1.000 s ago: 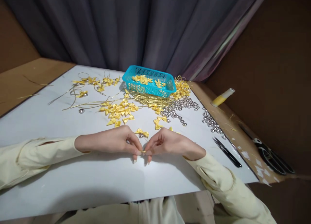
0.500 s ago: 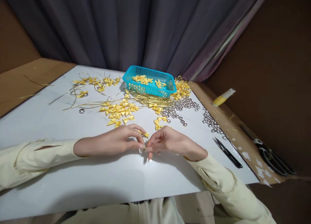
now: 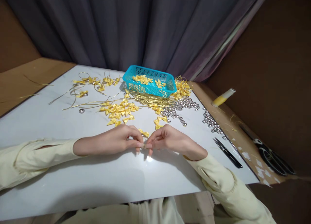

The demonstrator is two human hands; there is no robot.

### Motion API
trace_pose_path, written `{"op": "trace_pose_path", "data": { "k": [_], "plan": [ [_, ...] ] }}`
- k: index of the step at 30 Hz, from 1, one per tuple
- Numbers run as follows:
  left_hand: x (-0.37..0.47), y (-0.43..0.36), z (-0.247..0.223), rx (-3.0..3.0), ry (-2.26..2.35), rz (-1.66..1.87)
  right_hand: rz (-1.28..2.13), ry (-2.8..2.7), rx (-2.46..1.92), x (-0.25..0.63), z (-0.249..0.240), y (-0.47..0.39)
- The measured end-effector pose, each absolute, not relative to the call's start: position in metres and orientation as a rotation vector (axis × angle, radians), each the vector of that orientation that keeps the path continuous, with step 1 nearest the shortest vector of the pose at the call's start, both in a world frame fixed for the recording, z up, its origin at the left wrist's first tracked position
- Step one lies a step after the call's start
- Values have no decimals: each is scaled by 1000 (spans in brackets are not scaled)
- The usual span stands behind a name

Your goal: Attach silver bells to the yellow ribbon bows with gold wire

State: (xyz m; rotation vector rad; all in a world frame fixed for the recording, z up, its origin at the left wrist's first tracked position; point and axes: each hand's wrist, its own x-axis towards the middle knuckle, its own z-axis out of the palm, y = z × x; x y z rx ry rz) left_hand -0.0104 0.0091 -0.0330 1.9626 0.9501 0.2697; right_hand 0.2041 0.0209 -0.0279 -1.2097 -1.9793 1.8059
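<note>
My left hand and my right hand meet fingertip to fingertip over the white board. Each pinches thumb against fingers on something thin and gold-coloured, mostly hidden between the tips. Just beyond the fingertips lies a yellow bow. A heap of yellow bows is spread beyond my left hand, and a few more bows sit beyond my right hand. Gold cords lie in a bundle in front of the turquoise basket, which holds some yellow bows.
Silver beads are scattered at the right, near black snips. Large black scissors and a yellow thread spool lie on the brown surface. Finished-looking corded bows are at the back left. A grey curtain hangs behind.
My fingertips have shifted slightly and closed in on each other. The bow just beyond them shows more fully, as my left fingers have drawn back from it.
</note>
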Motion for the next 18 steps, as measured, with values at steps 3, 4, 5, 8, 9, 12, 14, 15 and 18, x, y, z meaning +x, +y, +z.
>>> {"op": "trace_pose_path", "data": {
  "k": [3,4,5,8,9,12,14,15,18],
  "plan": [
    [-10,9,-34,1966,943,267,1750,-2039,-1226,204,-28,21],
    [-10,8,-34,1966,939,269,1738,-2054,-1229,204,-29,21],
    [-10,8,-34,1966,934,272,1735,-2060,-1227,204,-29,21],
    [-10,8,-34,1968,932,281,1746,-2051,-1215,203,-30,19],
    [-9,8,-33,1968,937,284,1739,-2051,-1212,202,-30,19],
    [-8,8,-31,1962,957,286,1695,-2080,-1201,202,-29,18],
    [-7,8,-30,1958,966,286,1671,-2099,-1201,202,-28,18],
    [-7,8,-30,1954,971,286,1661,-2107,-1206,201,-28,18],
    [-7,7,-30,1941,981,286,1641,-2127,-1222,201,-26,17]
  ]
}}
